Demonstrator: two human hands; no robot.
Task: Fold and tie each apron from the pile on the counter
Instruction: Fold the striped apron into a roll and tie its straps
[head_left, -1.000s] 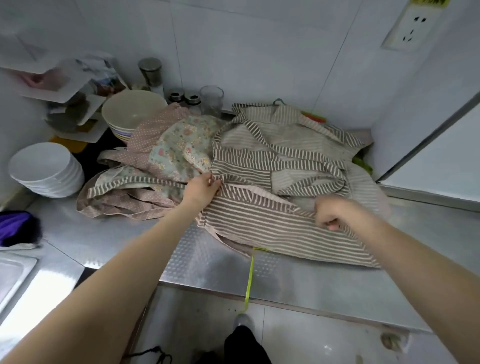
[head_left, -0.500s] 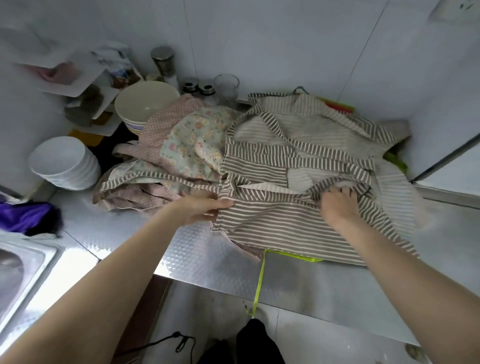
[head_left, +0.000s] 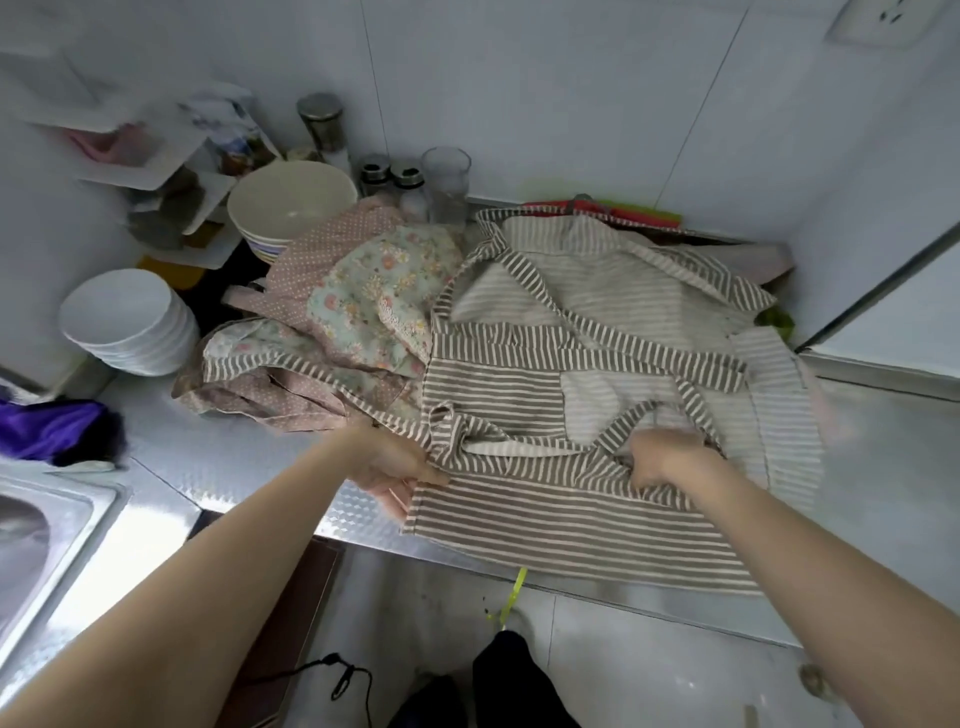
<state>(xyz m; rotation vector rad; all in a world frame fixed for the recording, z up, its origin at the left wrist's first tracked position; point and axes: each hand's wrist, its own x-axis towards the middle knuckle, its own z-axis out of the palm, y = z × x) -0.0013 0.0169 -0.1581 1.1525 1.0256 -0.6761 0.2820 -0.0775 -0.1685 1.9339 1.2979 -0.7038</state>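
Currently folding: striped apron (head_left: 587, 514), spread at the counter's (head_left: 249, 462) front edge, right of the floral apron pile (head_left: 363, 306). Your left hand (head_left: 387, 460) pinches its left edge; your right hand (head_left: 660, 457) clutches bunched fabric and strap mid-cloth. Next, likely: carry the fold over, free the ties.

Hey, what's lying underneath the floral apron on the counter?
Under the floral apron lies a pink dotted apron, showing behind it and below it, with a striped strap across the front. Anything deeper in the pile is covered.
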